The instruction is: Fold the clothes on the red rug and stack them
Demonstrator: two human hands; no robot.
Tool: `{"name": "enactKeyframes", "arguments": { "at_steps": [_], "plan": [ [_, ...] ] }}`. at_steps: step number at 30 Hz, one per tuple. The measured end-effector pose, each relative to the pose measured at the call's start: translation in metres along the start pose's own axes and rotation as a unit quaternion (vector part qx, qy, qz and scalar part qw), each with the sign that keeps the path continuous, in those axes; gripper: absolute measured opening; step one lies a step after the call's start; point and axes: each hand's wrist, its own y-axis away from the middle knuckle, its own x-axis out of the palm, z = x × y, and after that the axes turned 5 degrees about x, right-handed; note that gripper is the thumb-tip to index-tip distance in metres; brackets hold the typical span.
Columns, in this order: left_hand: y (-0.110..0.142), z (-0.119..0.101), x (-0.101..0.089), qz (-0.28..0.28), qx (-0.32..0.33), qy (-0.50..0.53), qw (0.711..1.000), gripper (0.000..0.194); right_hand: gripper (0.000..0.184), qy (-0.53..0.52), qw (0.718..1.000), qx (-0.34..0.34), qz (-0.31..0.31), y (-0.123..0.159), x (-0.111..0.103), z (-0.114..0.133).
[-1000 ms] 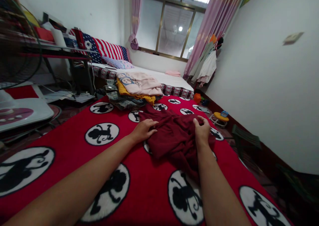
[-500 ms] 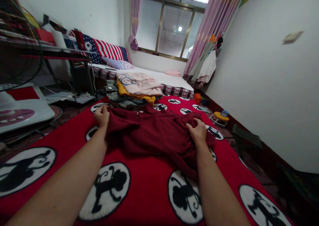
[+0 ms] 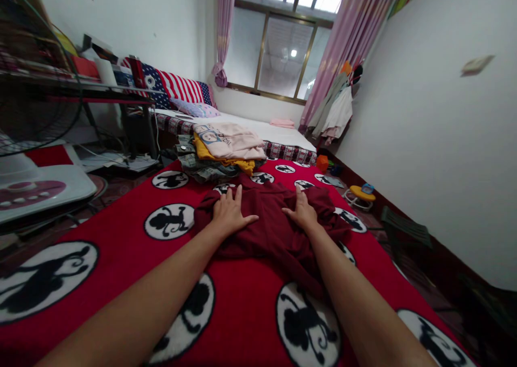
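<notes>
A dark red garment [image 3: 274,227] lies bunched on a red blanket [image 3: 121,237] printed with black monkeys in white circles. My left hand [image 3: 229,212] rests flat on the garment's left part with its fingers spread. My right hand [image 3: 301,210] lies flat on the right part, fingers stretched out. Both palms press down on the cloth and hold nothing.
A stack of folded clothes [image 3: 220,149], pink on top, sits just beyond the garment. Behind it is a bed [image 3: 278,135] with a flag-patterned pillow [image 3: 181,87]. A fan's white base [image 3: 36,186] and a black table [image 3: 100,97] stand at left. Small toys [image 3: 361,193] lie by the right wall.
My left hand had pulled the garment's left side out toward the left; now it has come back to the middle and lies flat. My right hand has let go of its pinch and flattened.
</notes>
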Motion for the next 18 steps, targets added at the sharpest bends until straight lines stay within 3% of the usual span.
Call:
{"name": "enactKeyframes", "arguments": {
  "at_steps": [5,8,11,15,18],
  "plan": [
    [-0.004,0.004,0.002,0.011,-0.018,-0.048,0.999,0.101,0.097,0.031,0.999,0.017,0.042,-0.024,-0.004,0.001],
    [-0.01,0.01,-0.003,0.043,-0.016,-0.056,0.997,0.073,0.059,0.052,0.998,0.01,0.041,-0.026,-0.001,0.001],
    [-0.01,0.011,-0.005,0.066,0.011,-0.059,0.996,0.047,0.024,0.041,0.999,-0.007,0.0,-0.019,0.003,0.0],
    [-0.002,0.009,-0.005,0.049,0.052,-0.031,0.997,0.038,0.021,-0.061,0.998,-0.031,-0.018,-0.008,-0.006,-0.009],
    [0.007,0.01,-0.007,0.046,0.101,0.003,0.994,0.04,0.024,-0.193,0.98,0.003,0.055,0.0,-0.027,-0.019]
  ]
}}
